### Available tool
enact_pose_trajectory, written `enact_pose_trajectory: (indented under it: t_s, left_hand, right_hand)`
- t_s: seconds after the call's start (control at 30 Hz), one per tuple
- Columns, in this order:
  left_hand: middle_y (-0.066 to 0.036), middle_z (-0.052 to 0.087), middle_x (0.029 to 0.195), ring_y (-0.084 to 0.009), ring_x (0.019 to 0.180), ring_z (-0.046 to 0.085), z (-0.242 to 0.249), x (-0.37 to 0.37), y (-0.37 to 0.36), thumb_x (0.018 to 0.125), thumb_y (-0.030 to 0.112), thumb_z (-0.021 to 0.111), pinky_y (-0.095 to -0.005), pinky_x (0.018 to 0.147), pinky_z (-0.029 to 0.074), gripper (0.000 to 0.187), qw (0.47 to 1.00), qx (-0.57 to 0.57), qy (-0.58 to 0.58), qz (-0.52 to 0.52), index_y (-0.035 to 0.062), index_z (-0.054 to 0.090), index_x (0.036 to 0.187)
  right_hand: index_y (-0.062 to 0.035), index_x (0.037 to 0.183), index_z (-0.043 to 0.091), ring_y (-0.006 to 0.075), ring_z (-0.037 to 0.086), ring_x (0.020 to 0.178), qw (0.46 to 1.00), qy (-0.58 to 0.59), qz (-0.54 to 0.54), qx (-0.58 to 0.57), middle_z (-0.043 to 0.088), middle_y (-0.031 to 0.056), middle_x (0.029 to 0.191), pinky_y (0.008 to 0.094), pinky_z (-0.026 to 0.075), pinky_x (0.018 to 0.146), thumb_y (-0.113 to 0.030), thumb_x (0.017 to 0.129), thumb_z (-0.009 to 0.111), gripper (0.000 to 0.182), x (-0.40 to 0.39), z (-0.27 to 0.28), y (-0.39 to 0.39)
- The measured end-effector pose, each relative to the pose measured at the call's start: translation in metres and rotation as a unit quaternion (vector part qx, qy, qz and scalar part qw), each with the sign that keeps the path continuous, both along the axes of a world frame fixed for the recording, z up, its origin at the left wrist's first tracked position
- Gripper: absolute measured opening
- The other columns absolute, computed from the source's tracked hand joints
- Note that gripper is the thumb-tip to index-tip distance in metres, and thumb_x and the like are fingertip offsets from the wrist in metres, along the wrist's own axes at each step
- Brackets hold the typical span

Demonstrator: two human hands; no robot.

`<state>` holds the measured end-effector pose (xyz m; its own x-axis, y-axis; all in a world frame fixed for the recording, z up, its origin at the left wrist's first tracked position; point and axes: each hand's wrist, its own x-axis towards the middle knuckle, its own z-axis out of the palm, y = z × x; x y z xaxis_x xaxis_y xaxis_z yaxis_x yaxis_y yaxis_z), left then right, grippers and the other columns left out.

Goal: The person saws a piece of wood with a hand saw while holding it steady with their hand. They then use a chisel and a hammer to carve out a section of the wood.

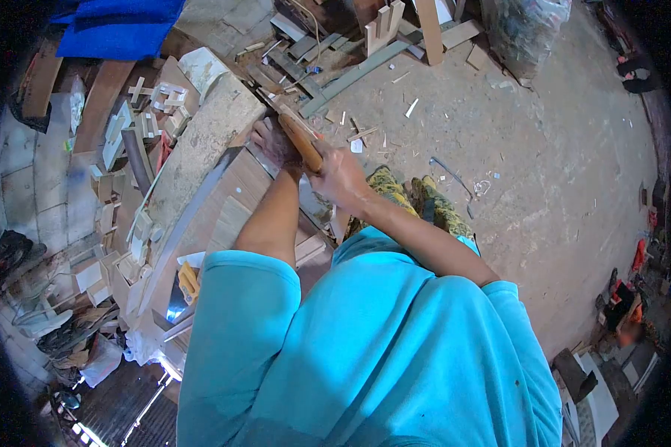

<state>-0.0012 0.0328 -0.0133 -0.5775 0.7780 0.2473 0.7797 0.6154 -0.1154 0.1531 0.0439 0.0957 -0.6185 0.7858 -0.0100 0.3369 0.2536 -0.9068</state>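
My right hand point(341, 177) is closed round the lower end of a brown wooden handle point(300, 140), part of a long, narrow tool that looks like a saw. The tool slants up and left past the corner of the workbench point(227, 112). Just left of the handle, my left hand point(274, 141) is at the bench corner, its fingers bent. What those fingers grip is hidden. Below my left hand and forearm lies a flat wooden board point(238, 195) with a pale, grained surface.
Small wooden pieces point(147, 123) crowd the bench's left side, with a yellow-handled tool point(188, 281) nearer me. Planks and offcuts point(358, 74) lie beyond my hands. A clear plastic bag point(525, 33) stands at the back. Wood scraps and a dark bent rod point(455, 179) lie on the floor.
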Motion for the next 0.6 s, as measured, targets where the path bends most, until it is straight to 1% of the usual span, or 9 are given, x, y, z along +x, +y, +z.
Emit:
enact_pose_trajectory:
  t_s: [0.07,0.13,0.2,0.27,0.33,0.4,0.47,0.53,0.6]
  left_hand:
    - [-0.007,0.051,0.091,-0.0295,0.095,0.042,-0.010,-0.002,0.000,0.074,0.027,0.057,-0.0385,0.081,0.033,0.021,1.000,-0.005,0.024,0.004,0.0125,0.058,0.089]
    - [-0.007,0.051,0.090,-0.0300,0.095,0.042,-0.004,-0.003,0.001,0.074,0.027,0.057,-0.0382,0.081,0.033,0.022,0.999,-0.008,0.048,0.009,0.0124,0.057,0.090]
    - [-0.008,0.050,0.089,-0.0308,0.096,0.041,0.001,0.000,0.003,0.075,0.027,0.056,-0.0392,0.082,0.032,0.022,0.992,0.000,-0.056,0.116,0.0122,0.055,0.091]
    - [-0.009,0.049,0.092,-0.0313,0.096,0.041,-0.016,-0.008,0.001,0.075,0.027,0.056,-0.0400,0.083,0.033,0.024,0.996,0.029,-0.024,0.079,0.0114,0.054,0.093]
    - [-0.010,0.048,0.095,-0.0317,0.097,0.041,-0.007,-0.001,-0.002,0.075,0.027,0.056,-0.0408,0.084,0.033,0.026,0.998,0.047,0.006,0.036,0.0107,0.053,0.095]
    - [-0.011,0.047,0.098,-0.0314,0.098,0.041,0.006,0.005,-0.002,0.075,0.028,0.056,-0.0420,0.085,0.033,0.027,0.998,0.057,-0.027,-0.016,0.0097,0.052,0.095]
    - [-0.011,0.047,0.098,-0.0311,0.098,0.041,-0.007,-0.001,-0.004,0.075,0.028,0.056,-0.0420,0.085,0.033,0.027,1.000,0.023,-0.006,-0.003,0.0099,0.053,0.095]
    - [-0.011,0.048,0.097,-0.0307,0.098,0.041,-0.005,-0.002,0.000,0.074,0.028,0.057,-0.0419,0.085,0.033,0.027,1.000,-0.006,0.018,0.005,0.0100,0.054,0.094]
    - [-0.009,0.050,0.095,-0.0295,0.098,0.041,0.000,0.006,0.003,0.073,0.028,0.057,-0.0412,0.084,0.032,0.023,0.991,0.093,-0.032,0.086,0.0109,0.057,0.089]
  right_hand:
    - [-0.0002,0.089,0.054,0.0397,0.059,0.065,0.999,-0.012,0.002,-0.036,0.056,0.0254,0.067,0.0438,0.046,0.059,-0.005,0.065,0.060,0.025,0.001,0.011,-0.001]
    - [0.0009,0.092,0.054,0.0397,0.059,0.066,0.999,-0.036,0.011,-0.003,0.057,0.0261,0.068,0.0440,0.047,0.059,-0.005,0.065,0.061,0.029,0.010,0.016,-0.006]
    - [0.0010,0.093,0.054,0.0396,0.060,0.067,0.999,-0.036,0.017,-0.025,0.057,0.0261,0.069,0.0441,0.047,0.059,-0.005,0.064,0.062,0.030,0.021,0.013,-0.006]
    - [0.0012,0.094,0.054,0.0396,0.060,0.067,0.999,-0.027,0.021,-0.039,0.057,0.0260,0.070,0.0442,0.047,0.060,-0.005,0.063,0.062,0.032,0.017,0.006,-0.003]
    - [-0.0004,0.094,0.055,0.0387,0.060,0.067,0.991,-0.120,0.060,0.030,0.058,0.0240,0.069,0.0436,0.047,0.060,-0.007,0.062,0.062,0.033,0.005,-0.005,-0.003]
    - [-0.0010,0.094,0.056,0.0385,0.060,0.067,0.995,-0.084,0.043,0.031,0.058,0.0235,0.069,0.0436,0.048,0.060,-0.007,0.062,0.062,0.033,-0.001,-0.008,-0.002]
    - [-0.0016,0.095,0.056,0.0383,0.060,0.066,0.998,-0.053,0.029,0.030,0.058,0.0231,0.069,0.0436,0.048,0.060,-0.008,0.062,0.063,0.034,0.005,-0.006,-0.006]
    - [-0.0010,0.094,0.055,0.0389,0.060,0.066,0.999,-0.026,0.019,-0.014,0.059,0.0241,0.071,0.0439,0.048,0.060,-0.010,0.063,0.063,0.034,0.019,0.004,-0.010]
    - [-0.0010,0.096,0.056,0.0390,0.060,0.067,0.999,-0.037,0.017,-0.001,0.059,0.0246,0.072,0.0437,0.048,0.060,-0.009,0.062,0.063,0.035,0.020,0.002,-0.009]
